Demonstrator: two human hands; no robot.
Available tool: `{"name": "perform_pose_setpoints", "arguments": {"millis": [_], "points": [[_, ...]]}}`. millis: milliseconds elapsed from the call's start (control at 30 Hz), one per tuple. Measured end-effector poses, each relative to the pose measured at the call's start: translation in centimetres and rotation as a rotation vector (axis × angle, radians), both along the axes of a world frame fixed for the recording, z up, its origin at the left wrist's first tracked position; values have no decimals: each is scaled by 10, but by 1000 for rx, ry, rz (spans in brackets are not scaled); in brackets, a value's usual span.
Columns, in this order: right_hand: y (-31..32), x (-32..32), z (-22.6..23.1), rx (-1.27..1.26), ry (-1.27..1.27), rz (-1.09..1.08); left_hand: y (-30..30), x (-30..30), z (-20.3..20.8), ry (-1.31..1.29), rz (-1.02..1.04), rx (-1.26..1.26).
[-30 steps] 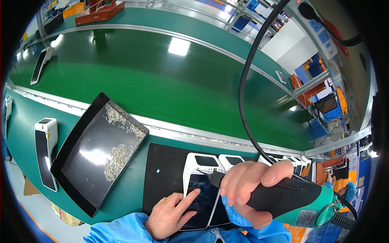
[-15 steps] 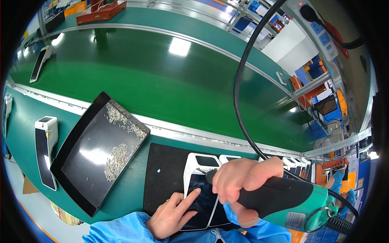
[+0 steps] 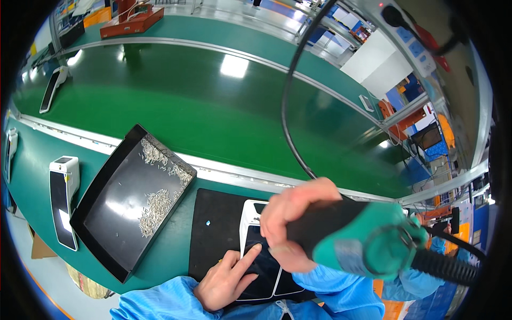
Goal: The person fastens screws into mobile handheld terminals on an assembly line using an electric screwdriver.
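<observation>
My right hand point(image 3: 293, 224) is wrapped around the black grip of a green electric screwdriver point(image 3: 362, 240), held over a white handheld device point(image 3: 260, 261) lying on a black mat point(image 3: 213, 234). The tool's tip is hidden behind my hand. A black cable point(image 3: 290, 101) runs up from the tool. My left hand point(image 3: 226, 277) rests on the device's dark face, index finger stretched onto it. A black tray point(image 3: 101, 224) with small silver screws point(image 3: 152, 205) sits left of the mat.
A green conveyor belt point(image 3: 176, 101) runs behind the bench, carrying one white device point(image 3: 50, 88) at far left. Another white device point(image 3: 63, 200) lies left of the tray. An orange-red box point(image 3: 130, 21) stands beyond the belt. Shelving and screens are at the right.
My right hand has tilted the screwdriver and brought it closer over the device, so the green body now fills more of the view. My left hand stayed on the device.
</observation>
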State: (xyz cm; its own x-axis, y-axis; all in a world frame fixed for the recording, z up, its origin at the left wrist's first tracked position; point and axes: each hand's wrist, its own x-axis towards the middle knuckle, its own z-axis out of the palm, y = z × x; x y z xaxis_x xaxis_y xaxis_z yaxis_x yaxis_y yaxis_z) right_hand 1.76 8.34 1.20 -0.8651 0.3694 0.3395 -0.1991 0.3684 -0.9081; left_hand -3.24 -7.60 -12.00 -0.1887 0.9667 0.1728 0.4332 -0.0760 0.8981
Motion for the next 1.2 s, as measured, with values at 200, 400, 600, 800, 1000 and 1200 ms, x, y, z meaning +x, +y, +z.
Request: {"name": "perform_pose_setpoints", "arguments": {"millis": [200,400,600,800,1000,1200], "points": [[16,20,-7,-156,282,-53,5,3,13,39,35,-5],[13,124,32,-529,268,-317,-3,10,5,-388,233,-131],[11,192,-37,-691,-177,-460,-2,-2,10,-552,204,-231],[8,192,-112,-511,-148,-554,2,-10,12,-423,92,-434],[-16,181,-93,511,-377,-810,-3,-12,5,-594,39,-510],[-36,193,-81,576,-764,-567,-5,-12,5,-659,11,-478]]}}
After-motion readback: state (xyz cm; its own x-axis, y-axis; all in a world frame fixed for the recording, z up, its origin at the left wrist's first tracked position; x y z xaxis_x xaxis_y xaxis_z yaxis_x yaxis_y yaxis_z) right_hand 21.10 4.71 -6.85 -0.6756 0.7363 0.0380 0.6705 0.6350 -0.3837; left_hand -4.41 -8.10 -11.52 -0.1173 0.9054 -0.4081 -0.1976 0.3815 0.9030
